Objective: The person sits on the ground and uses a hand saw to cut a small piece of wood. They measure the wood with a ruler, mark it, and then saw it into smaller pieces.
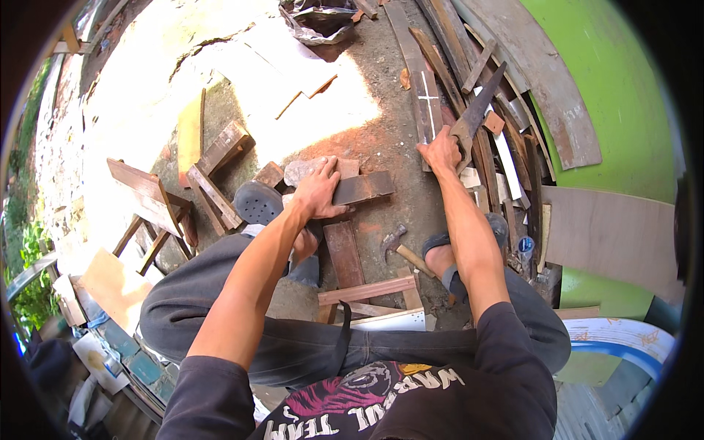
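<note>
My left hand is over the left end of a short dark board, with its thumb along the near edge and its fingers toward the far side. A pale stone-like block lies beside those fingers. To the right, my right hand is closed round the wooden handle of a handsaw. The saw's blade points up and away to the right. Next to this hand lies a long grey plank with white cross-shaped marks. A claw hammer rests on the ground between my feet.
Scrap boards are heaped at the right, beside a green panel. A small wooden stool-like frame stands at the left. Another wooden frame lies by my knees. Black plastic is at the far end.
</note>
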`<action>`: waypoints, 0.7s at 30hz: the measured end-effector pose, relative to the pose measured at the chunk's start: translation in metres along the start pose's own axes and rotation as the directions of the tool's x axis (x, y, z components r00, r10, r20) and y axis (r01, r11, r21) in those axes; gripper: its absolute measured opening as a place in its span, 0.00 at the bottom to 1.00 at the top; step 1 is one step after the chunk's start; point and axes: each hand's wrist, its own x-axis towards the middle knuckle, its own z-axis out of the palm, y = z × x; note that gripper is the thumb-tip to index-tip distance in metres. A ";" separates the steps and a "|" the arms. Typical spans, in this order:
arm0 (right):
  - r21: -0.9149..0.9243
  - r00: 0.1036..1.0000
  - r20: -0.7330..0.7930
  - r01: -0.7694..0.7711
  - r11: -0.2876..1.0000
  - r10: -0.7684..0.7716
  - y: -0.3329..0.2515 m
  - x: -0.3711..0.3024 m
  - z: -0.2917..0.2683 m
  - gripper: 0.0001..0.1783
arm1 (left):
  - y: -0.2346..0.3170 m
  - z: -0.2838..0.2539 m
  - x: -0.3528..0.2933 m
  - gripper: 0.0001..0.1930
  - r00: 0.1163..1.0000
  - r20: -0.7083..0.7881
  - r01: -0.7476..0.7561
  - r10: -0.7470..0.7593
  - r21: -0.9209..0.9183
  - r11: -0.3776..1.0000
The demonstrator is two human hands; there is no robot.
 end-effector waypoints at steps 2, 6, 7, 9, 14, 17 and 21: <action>0.009 1.000 -0.017 0.003 1.000 -0.003 -0.001 -0.004 0.001 0.46 | -0.003 0.000 0.004 0.48 1.000 0.006 0.011 -0.011 0.007 1.000; -0.009 1.000 0.008 0.000 1.000 0.000 0.007 -0.040 0.014 0.46 | -0.004 0.004 0.002 0.46 1.000 -0.005 -0.007 0.008 0.020 1.000; -0.001 1.000 0.023 -0.006 1.000 0.006 0.012 -0.050 0.020 0.46 | -0.004 0.003 0.002 0.46 1.000 -0.010 -0.007 0.007 0.021 1.000; 0.005 0.999 0.040 0.008 1.000 -0.008 0.022 -0.077 0.033 0.46 | -0.003 0.005 0.001 0.44 1.000 -0.018 0.001 -0.001 0.016 1.000; -0.015 0.999 -0.009 0.039 0.999 -0.039 0.047 -0.116 0.058 0.43 | -0.001 0.001 -0.001 0.43 0.999 -0.033 -0.006 0.005 -0.012 1.000; -0.034 0.999 -0.007 0.047 0.998 -0.047 0.051 -0.115 0.053 0.42 | -0.005 0.005 0.000 0.45 0.999 -0.051 -0.019 0.019 -0.001 1.000; -0.061 0.996 -0.042 0.075 0.995 -0.077 0.057 -0.115 0.050 0.42 | -0.005 0.009 -0.002 0.45 0.997 -0.071 -0.022 0.023 0.023 1.000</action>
